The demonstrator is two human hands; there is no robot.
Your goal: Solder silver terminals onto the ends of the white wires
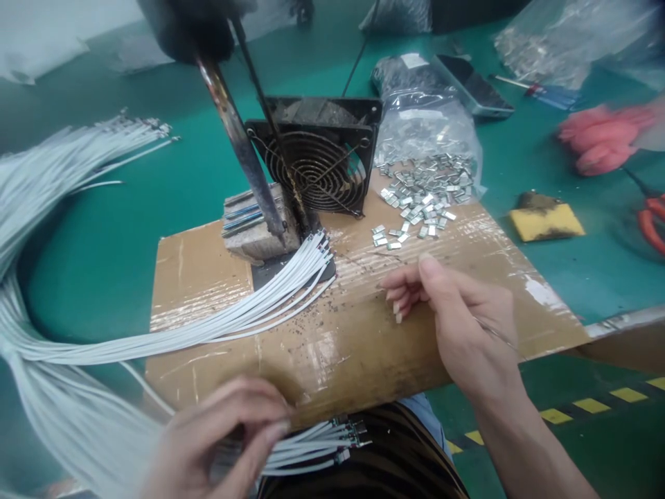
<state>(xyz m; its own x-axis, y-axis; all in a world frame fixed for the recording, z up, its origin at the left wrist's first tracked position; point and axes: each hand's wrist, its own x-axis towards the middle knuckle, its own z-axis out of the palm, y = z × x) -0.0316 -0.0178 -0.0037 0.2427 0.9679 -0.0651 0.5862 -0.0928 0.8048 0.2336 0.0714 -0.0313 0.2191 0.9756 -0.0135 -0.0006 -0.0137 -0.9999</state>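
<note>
My left hand [228,430], partly blurred, is at the cardboard's front edge with thumb and fingertips together; whatever they pinch is hidden. Below it, white cables [306,447] with small connector boards at their ends lie over my lap. My right hand [457,312] hovers over the right of the cardboard, fingers curled, with a thin solder wire [493,331] running through it. A bundle of white cables [249,298] rests on the board, tips near a soldering iron [239,138] that slants down. Small metal connectors [426,197] lie heaped beyond my right hand.
A black fan [322,166] stands behind the iron, beside a grey block [254,225]. On the green table are a plastic bag [426,125], a phone [472,86], a yellow sponge [548,220] and red-handled scissors [652,222]. More white cables [67,166] spread at left.
</note>
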